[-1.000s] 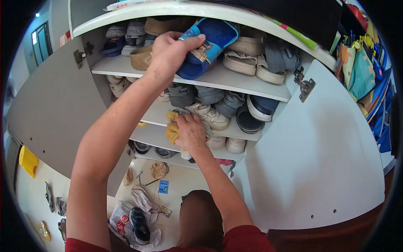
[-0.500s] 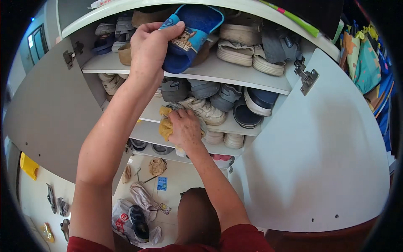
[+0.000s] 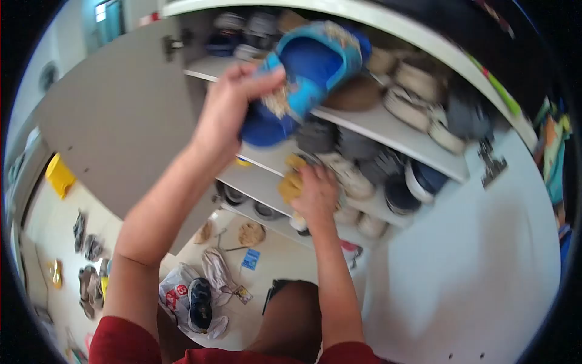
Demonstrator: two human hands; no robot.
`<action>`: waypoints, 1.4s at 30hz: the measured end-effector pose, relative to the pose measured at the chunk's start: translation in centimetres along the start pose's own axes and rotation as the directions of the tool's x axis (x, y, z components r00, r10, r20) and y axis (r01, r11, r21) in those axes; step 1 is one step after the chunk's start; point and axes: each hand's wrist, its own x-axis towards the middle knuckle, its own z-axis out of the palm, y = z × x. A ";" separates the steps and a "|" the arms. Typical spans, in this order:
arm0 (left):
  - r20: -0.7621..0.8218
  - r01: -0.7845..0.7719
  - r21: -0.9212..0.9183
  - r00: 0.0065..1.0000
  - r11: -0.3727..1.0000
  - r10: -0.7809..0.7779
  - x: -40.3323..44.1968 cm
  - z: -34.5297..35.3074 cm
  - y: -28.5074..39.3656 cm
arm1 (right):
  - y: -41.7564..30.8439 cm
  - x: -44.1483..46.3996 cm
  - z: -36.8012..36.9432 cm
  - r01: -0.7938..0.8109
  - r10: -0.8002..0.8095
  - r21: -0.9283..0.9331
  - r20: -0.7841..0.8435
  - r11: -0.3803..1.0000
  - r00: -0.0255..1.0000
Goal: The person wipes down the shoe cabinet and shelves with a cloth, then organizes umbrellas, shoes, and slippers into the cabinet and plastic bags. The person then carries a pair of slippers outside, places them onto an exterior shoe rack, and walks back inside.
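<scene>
left hand [image 3: 224, 112]: fingers gripping blue sandal [image 3: 312, 64], in front of cabinet's [image 3: 461, 267] upper shelf [image 3: 388, 134] | right hand [image 3: 318, 195]: fingers curled around yellow cloth [image 3: 291, 187], by cabinet's middle shelf [image 3: 267, 159] | white sneaker [image 3: 356, 180]: on cabinet's middle shelf, just beyond right hand

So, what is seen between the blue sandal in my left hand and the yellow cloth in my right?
In the head view, part of a white shelf and a dark grey shoe appear between the blue sandal and yellow cloth.
</scene>
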 end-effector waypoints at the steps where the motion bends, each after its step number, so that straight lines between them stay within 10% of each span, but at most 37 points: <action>1: -0.049 0.033 0.003 0.998 0.999 -0.033 -1.9 -0.9 0.5 | 0.0 0.2 -0.1 0.016 -0.016 0.005 0.025 1.000 1.000; 14: -0.443 0.311 0.019 0.855 0.950 -0.270 -11.3 -16.8 -5.2 | 0.2 0.1 -0.2 0.032 -0.034 0.021 0.074 0.999 0.997; 31: -0.220 0.023 0.096 0.976 0.995 -0.001 0.7 -10.2 -13.0 | 0.7 -0.4 0.8 0.064 -0.064 0.004 -0.007 0.998 0.998; 40: -0.136 0.226 -0.196 0.957 0.954 -0.255 6.0 -13.0 -18.9 | 0.3 -3.0 0.6 0.140 -0.126 0.124 -0.118 0.982 0.985; 42: -0.192 0.215 -0.027 0.957 0.976 -0.216 5.9 -13.4 -18.8 | -0.3 -5.4 0.2 0.152 -0.123 0.240 -0.129 0.959 0.984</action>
